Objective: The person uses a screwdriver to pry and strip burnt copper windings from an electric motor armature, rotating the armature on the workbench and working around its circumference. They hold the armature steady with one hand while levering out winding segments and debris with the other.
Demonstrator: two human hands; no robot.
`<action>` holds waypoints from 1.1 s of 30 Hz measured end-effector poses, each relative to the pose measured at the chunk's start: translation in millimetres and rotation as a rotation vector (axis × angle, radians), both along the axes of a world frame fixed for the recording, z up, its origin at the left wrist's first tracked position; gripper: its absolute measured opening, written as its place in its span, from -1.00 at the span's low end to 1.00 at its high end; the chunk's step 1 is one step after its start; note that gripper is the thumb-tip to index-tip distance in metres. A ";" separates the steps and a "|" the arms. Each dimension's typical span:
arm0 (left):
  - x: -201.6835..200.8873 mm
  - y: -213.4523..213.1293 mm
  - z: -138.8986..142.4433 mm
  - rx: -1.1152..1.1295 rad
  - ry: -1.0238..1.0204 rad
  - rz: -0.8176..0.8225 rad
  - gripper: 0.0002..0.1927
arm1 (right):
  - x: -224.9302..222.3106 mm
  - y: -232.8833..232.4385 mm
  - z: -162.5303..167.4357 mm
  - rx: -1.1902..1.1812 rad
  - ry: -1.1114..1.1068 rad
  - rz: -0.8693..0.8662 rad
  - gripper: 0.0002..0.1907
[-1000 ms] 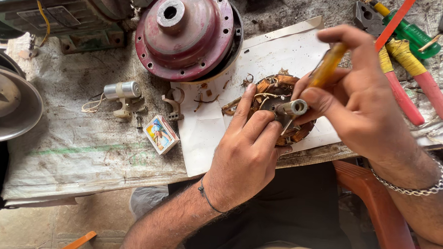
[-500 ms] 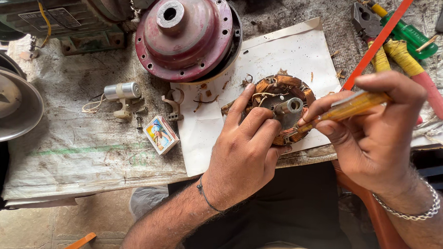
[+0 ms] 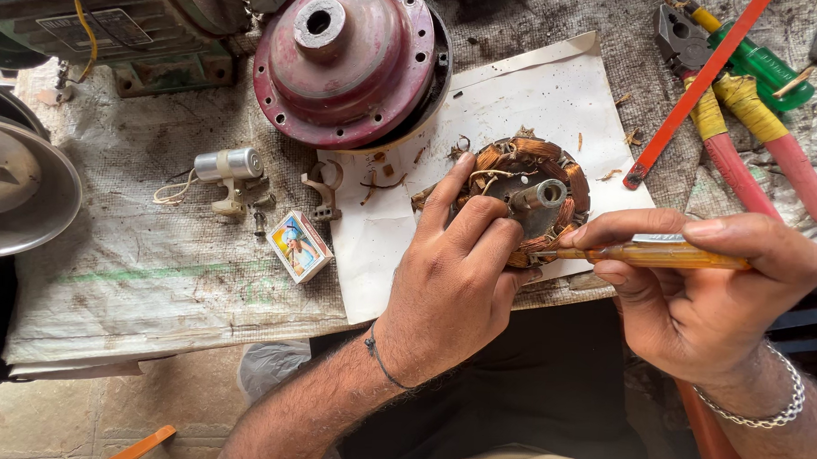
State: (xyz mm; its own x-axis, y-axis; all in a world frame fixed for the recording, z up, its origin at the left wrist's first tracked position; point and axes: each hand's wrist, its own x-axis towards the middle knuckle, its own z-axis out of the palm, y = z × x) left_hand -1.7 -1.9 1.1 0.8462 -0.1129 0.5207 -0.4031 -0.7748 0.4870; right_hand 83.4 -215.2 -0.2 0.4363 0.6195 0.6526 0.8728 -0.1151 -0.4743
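Note:
A round motor stator [image 3: 530, 184] with copper windings and a metal shaft in its middle lies on a white paper sheet [image 3: 522, 98] near the table's front edge. My left hand [image 3: 457, 276] grips its near-left side, fingers over the windings. My right hand [image 3: 710, 285] holds a yellow-handled screwdriver [image 3: 652, 256] almost level, its tip touching the stator's lower right rim.
A dark red motor housing [image 3: 351, 60] stands behind the paper. A small matchbox [image 3: 299, 246], a grey capacitor [image 3: 230, 164] and a metal clip [image 3: 324, 186] lie to the left. Pliers [image 3: 747, 133], a red strip [image 3: 694, 86] and a green screwdriver [image 3: 763, 65] rest at the right. A metal bowl [image 3: 16, 189] sits far left.
My right hand has come down from above the stator to its right side, turning the screwdriver from steeply raised to nearly level. The left hand stays on the stator.

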 end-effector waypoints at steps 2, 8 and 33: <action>0.0 -0.4 0.2 -0.008 -0.007 0.002 -0.70 | -1.7 -1.3 -3.3 -0.001 0.036 -0.008 -0.48; 0.4 -0.4 -0.1 -0.023 -0.020 -0.013 -0.72 | -9.7 -15.3 -15.6 0.039 0.396 0.107 -0.60; 2.2 -1.7 3.6 -0.109 -0.020 -0.010 -0.74 | 25.0 -3.3 0.4 0.010 0.239 0.076 -0.47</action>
State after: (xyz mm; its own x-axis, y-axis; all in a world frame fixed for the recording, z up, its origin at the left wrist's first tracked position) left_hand 0.5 -3.5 4.7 0.8347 -0.0627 0.5472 -0.4207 -0.7137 0.5600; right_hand 108.4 -218.5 0.1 0.5312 0.6508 0.5425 0.7417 -0.0477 -0.6690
